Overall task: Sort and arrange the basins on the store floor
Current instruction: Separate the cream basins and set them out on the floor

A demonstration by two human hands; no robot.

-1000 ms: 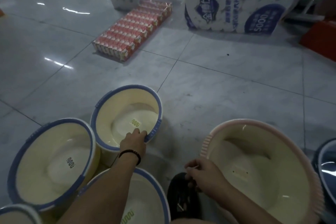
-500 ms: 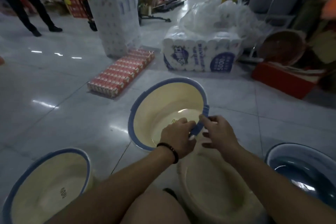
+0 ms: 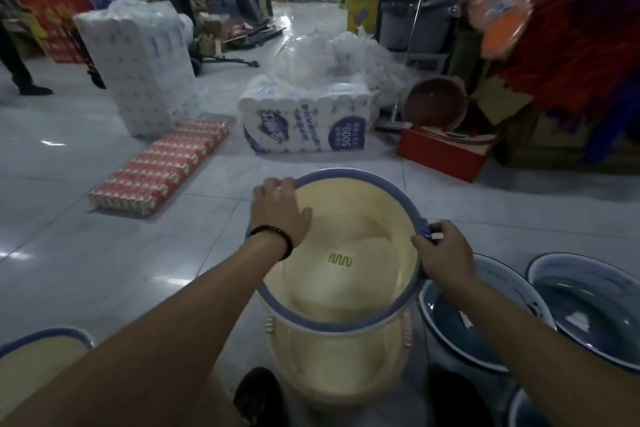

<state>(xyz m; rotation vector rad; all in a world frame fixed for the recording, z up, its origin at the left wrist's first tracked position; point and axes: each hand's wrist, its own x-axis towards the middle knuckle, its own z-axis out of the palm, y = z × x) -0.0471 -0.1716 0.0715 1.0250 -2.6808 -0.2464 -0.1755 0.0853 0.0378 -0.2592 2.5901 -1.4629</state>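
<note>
Both hands hold one cream basin [image 3: 349,218] with a blue rim, in the middle of the view. The left hand [image 3: 277,210] is at its far left rim, with the fingers curled over the edge. The right hand [image 3: 441,253] grips the ribbed part of the right rim. The hands are apart, one on each side of the basin. The basin is tilted, and its near edge lies over a pale basin [image 3: 339,367] that stands on the floor [image 3: 104,253]; I cannot tell if the two touch. Near, on the right, stands a dark basin [image 3: 481,340], and right of it a second dark basin [image 3: 588,302]. At the near left corner is a corner basin [image 3: 38,360], also blue-rimmed. Far behind are a paper pack [image 3: 304,125], red cartons [image 3: 159,172] left of it and a red box [image 3: 443,156] to the right.
</note>
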